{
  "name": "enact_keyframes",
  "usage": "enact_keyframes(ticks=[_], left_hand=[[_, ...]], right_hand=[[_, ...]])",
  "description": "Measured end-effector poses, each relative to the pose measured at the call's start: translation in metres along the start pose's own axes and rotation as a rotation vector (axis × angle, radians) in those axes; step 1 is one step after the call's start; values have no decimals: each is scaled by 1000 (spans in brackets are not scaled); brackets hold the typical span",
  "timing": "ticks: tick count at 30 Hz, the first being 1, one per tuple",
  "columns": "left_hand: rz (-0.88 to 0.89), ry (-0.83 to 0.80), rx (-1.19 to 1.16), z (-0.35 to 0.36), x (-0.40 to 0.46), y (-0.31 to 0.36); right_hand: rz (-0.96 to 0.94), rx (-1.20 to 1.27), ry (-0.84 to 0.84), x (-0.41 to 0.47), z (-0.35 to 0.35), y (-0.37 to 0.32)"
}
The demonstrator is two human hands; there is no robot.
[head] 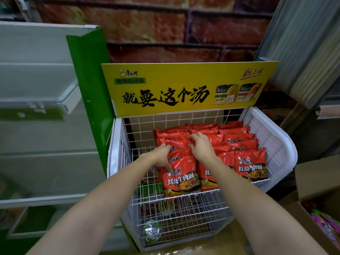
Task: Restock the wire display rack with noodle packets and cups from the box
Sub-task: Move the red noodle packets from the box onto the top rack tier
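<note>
Landmark: the white wire display rack [279, 150], directly in front of you.

1. Your two bare forearms, reaching up and forward into the rack's top basket.
2. Cardboard box [312, 183], right of the rack and near its lower corner, flaps up; purple packets [325, 227] show inside it.
3. Lower tier of the rack: a cup with a green and silver lid [152, 230] lies under the front wire, toward the rack's left side. More packaging sits behind the mesh just above it, too obscured to name.
4. Left row of red noodle packets [181, 178] in the top basket, overlapping one another from the front wire back toward the rear grid.
5. Your left hand [161, 157], on the left edge of that row, fingers bent over the packets and thumb pointing down onto the front packet. Gripping or only pressing: cannot tell.
6. Your right hand [201, 146], just right of the left hand, fingers curled down onto the tops of packets in the same row. Clasping one or only pressing: cannot tell.
7. Right row of red noodle packets [251, 164], against the rack's right wall, touched by neither hand.
8. Yellow header sign [184, 89] with black Chinese lettering, standing on the rack's rear edge.
9. Green shelf end panel [88, 74], touching the rack's left side.
10. Brick-pattern wall [165, 34], behind the sign.
</note>
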State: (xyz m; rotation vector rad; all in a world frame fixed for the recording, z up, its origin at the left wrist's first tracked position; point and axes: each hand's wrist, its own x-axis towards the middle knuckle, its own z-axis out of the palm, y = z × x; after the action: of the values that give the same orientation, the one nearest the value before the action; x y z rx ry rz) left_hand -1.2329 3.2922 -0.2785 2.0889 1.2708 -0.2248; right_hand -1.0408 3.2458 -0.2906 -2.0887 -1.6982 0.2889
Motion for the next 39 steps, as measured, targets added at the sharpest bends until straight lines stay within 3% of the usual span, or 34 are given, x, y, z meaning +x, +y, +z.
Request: enact_keyframes(ticks=[5,9,11,17,27,34,39], left_hand=[[-52,-33,-118,-4,0,-3],[-107,-75,-65,-9,-4,-1],[-105,-96,-28,-12,-7,-2],[-82,-103,-199,-20,-8,-4],[-145,-194,-160,-30,-3,-5],[-254,-270,153,-53,-21,-21],[-253,-166,502,-72,-40,-35]], right_hand=[[-24,-110,-161,19,3,-30],[21,-191,-244,28,12,-44],[41,-221,-272,30,17,-45],[69,-266,-289,42,15,-51],[-10,-301,-456,70,8,-50],[-141,-324,-510,80,18,-83],[-118,-290,-578,83,16,-103]])
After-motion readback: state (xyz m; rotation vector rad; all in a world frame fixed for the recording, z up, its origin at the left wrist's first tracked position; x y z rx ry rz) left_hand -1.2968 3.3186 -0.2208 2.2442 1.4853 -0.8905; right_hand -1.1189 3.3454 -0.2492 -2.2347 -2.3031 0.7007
